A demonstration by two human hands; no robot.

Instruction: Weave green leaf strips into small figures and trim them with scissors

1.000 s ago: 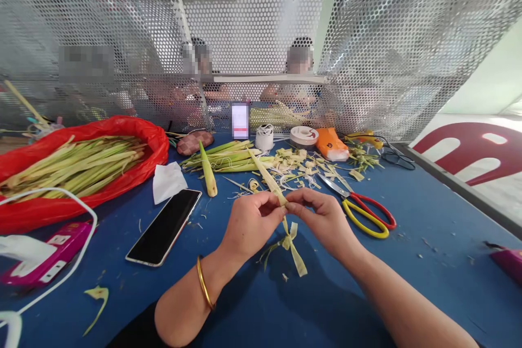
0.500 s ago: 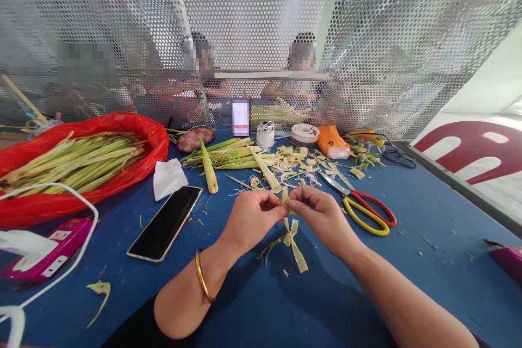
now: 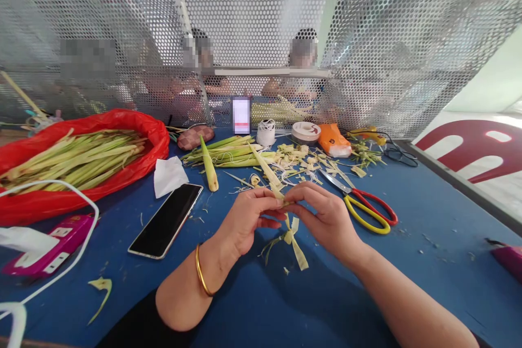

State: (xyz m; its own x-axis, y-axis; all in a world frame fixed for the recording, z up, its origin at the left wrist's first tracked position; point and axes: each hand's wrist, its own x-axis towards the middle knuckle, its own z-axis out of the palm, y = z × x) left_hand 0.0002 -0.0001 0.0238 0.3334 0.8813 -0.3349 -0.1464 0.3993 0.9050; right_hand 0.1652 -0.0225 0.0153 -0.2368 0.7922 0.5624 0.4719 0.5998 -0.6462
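Observation:
My left hand (image 3: 248, 217), with a gold bangle on its wrist, and my right hand (image 3: 324, 215) meet above the blue table (image 3: 367, 283). Both pinch the same pale yellow-green leaf strip (image 3: 291, 231). The strip is folded or knotted just below my fingertips, and its loose ends hang down toward the table. A longer pale leaf (image 3: 265, 168) reaches from behind my fingers toward the leaf pile; whether it joins the strip is hidden.
Red-and-yellow scissors (image 3: 362, 207) lie right of my hands, a black phone (image 3: 167, 220) left. A red bag of green leaves (image 3: 77, 160), cut scraps (image 3: 302, 160), a thread spool (image 3: 266, 133), a tape roll (image 3: 305, 132) and an orange item (image 3: 334, 141) lie further back. A perforated metal screen (image 3: 387, 49) with people behind it closes off the far side.
My hands have stayed together on the strip. The fingers have shifted their pinch slightly, and the left hand's lower fingers have opened out a little.

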